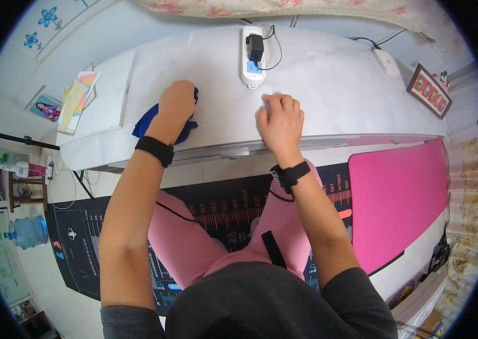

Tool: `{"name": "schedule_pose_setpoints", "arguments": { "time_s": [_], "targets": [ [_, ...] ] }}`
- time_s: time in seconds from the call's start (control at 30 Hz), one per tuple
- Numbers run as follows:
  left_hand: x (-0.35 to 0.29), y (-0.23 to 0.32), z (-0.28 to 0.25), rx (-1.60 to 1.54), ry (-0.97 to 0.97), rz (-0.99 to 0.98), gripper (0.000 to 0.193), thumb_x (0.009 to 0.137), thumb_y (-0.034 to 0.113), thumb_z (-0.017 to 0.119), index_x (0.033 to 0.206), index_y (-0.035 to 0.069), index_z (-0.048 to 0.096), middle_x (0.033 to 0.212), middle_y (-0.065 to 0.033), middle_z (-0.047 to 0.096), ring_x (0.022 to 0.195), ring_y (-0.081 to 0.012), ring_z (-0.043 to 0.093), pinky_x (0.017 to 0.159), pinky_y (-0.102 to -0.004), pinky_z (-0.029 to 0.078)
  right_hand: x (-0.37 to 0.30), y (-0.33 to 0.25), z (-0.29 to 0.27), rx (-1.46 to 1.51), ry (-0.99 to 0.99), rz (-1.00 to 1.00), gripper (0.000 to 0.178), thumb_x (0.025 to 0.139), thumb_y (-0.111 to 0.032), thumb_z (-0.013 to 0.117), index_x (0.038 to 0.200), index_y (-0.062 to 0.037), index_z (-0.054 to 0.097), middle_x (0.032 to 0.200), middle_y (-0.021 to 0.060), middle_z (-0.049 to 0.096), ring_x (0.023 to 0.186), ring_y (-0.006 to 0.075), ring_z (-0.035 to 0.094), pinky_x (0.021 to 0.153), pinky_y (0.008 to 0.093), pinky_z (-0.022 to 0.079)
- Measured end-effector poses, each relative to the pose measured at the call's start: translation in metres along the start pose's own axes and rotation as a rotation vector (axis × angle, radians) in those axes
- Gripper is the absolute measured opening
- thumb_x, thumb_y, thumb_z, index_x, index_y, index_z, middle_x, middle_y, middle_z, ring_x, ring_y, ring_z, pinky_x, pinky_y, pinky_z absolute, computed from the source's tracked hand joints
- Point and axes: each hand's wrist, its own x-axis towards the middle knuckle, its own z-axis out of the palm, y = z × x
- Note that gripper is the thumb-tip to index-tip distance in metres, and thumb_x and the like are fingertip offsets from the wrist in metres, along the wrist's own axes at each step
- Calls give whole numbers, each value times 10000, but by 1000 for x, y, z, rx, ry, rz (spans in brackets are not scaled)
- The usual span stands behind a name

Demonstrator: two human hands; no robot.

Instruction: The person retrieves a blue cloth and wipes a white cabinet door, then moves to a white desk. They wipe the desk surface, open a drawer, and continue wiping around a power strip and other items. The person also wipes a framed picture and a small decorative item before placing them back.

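Resting on a blue cloth on the white surface, the left hand hides its fingers; whether they grip, I cannot tell. Near a power strip, the right hand has fingers loosely bent and open.

The bare left hand is showing its back, the knuckles rounding into a folded shape and the fingers hiding underneath. Behind it, the left wrist, wearing a broad black band, is continuing the line of the bare left forearm, which is slanting inward. Well apart to the right, the bare right hand is also turning its back upward, its fingers bending loosely, its thumb standing off toward the left hand. Behind it, the black-banded right wrist is leading into the bare right forearm, also slanting inward.
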Motion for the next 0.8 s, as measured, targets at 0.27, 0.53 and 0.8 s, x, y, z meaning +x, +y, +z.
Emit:
{"name": "schedule_pose_setpoints", "arguments": {
  "time_s": [0.27,0.53,0.8],
  "targets": [
    [-1,-2,-2,138,5,4,139,777,125,670,811,-9,652,886,-204,648,875,-389,615,788,-456,497,2,0,-1,22,-24,14,243,761,-154,630,998,-113,661,1014,61,574,996,258,521,823,392,404],
    [8,-9,-1,2,-14,99,124,768,99,643,771,-23,624,832,-217,633,847,-405,609,763,-472,489,0,-1,0,-14,-26,17,251,765,-160,628,1011,-120,658,1021,63,576,1010,260,524,830,389,410],
    [6,-8,2,5,-61,145,106,777,90,634,739,-7,618,842,-217,635,844,-411,606,745,-485,485,1,-2,-1,-6,-23,16,255,758,-152,632,1007,-110,661,1015,59,573,1003,258,517,829,385,403]
  ]
}}
